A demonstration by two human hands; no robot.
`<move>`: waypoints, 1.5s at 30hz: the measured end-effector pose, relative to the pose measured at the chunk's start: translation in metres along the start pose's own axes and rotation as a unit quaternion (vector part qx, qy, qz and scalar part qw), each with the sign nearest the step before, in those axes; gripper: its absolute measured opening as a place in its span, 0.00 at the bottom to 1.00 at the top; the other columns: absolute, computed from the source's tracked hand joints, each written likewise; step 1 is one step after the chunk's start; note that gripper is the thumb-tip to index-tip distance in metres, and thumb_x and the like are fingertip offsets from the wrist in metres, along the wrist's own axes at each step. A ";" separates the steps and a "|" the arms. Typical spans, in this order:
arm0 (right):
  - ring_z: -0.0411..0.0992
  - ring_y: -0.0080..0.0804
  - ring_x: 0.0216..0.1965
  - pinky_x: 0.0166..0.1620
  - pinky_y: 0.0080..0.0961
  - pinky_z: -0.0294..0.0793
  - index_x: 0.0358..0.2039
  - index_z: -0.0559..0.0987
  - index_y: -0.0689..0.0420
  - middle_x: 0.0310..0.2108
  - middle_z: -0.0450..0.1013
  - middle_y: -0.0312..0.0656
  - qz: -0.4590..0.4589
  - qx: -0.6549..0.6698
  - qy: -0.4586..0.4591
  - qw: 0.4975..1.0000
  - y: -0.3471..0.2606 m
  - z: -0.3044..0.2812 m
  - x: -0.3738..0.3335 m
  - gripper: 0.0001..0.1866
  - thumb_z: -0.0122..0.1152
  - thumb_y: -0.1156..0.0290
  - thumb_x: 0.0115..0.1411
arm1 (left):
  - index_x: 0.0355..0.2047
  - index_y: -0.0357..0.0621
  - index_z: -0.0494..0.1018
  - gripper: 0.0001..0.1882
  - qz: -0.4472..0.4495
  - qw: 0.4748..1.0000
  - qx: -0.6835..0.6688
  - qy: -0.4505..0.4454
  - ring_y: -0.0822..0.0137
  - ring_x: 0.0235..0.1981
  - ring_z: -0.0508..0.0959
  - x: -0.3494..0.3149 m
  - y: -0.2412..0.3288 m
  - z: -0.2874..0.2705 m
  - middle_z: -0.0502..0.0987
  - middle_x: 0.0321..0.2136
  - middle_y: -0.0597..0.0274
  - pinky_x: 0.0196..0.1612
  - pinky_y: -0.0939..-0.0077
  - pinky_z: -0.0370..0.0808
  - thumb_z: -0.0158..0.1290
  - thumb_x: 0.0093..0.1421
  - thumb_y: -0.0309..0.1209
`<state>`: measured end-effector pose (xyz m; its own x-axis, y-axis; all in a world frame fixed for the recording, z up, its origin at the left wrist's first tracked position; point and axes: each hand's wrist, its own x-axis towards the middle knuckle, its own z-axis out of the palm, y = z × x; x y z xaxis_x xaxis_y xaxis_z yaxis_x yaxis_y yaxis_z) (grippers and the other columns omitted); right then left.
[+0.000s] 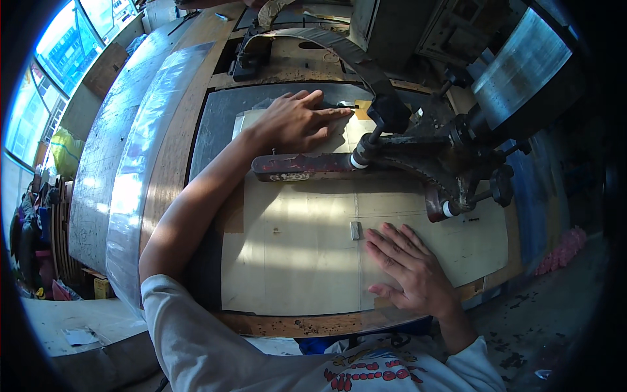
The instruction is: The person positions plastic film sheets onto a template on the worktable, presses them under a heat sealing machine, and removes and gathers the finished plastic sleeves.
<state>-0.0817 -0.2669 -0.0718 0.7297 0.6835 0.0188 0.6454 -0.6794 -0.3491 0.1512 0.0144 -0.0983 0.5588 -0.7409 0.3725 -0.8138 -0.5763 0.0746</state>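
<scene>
A large cream-coloured sheet (294, 261) lies flat on a dark board, with ruled lines across it. My left hand (297, 124) reaches over its far edge, index finger stretched toward a small dark-and-silver piece (347, 105) by a brown tape patch (363, 111). Whether that fingertip touches the piece I cannot tell. My right hand (411, 268) lies flat on the near right of the sheet, fingers spread and nothing held. Just left of its fingertips sits a small grey rectangular block (355, 230). Neither palm appears to grip anything.
Above the sheet, a dark metal clamp arm (418, 153) with black knobs carries a worn reddish bar (304, 165). A thick metal column (522, 65) rises at the right. Clear plastic film (134, 176) covers part of the wooden table on the left. A pink bundle (563, 249) lies far right.
</scene>
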 end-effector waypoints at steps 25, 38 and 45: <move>0.57 0.46 0.70 0.70 0.49 0.50 0.58 0.76 0.54 0.65 0.66 0.43 -0.022 0.019 0.020 0.999 0.000 0.000 -0.003 0.31 0.58 0.46 0.62 | 0.36 0.44 0.76 0.13 0.006 1.000 -0.005 0.004 0.53 0.38 0.72 -0.002 -0.001 -0.004 0.66 0.32 0.54 0.42 0.56 0.71 0.51 0.60 0.41; 0.68 0.42 0.62 0.67 0.49 0.60 0.49 0.83 0.47 0.57 0.75 0.35 -0.022 0.094 0.047 0.994 0.002 -0.002 -0.005 0.19 0.68 0.64 0.55 | 0.36 0.44 0.72 0.10 -0.022 1.000 -0.020 -0.006 0.49 0.37 0.76 0.003 -0.003 -0.004 0.71 0.33 0.53 0.37 0.52 0.74 0.53 0.60 0.37; 0.65 0.39 0.64 0.69 0.52 0.52 0.43 0.86 0.39 0.57 0.75 0.26 -0.047 0.089 0.032 0.994 0.003 -0.002 -0.002 0.14 0.68 0.55 0.55 | 0.56 0.52 0.74 0.21 -0.007 1.000 0.021 -0.005 0.53 0.44 0.78 0.003 -0.017 0.012 0.75 0.42 0.54 0.43 0.56 0.78 0.53 0.60 0.33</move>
<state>-0.0810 -0.2710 -0.0711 0.6843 0.7196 0.1179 0.6660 -0.5509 -0.5030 0.1688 0.0172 -0.1098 0.5712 -0.7365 0.3623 -0.7992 -0.5996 0.0410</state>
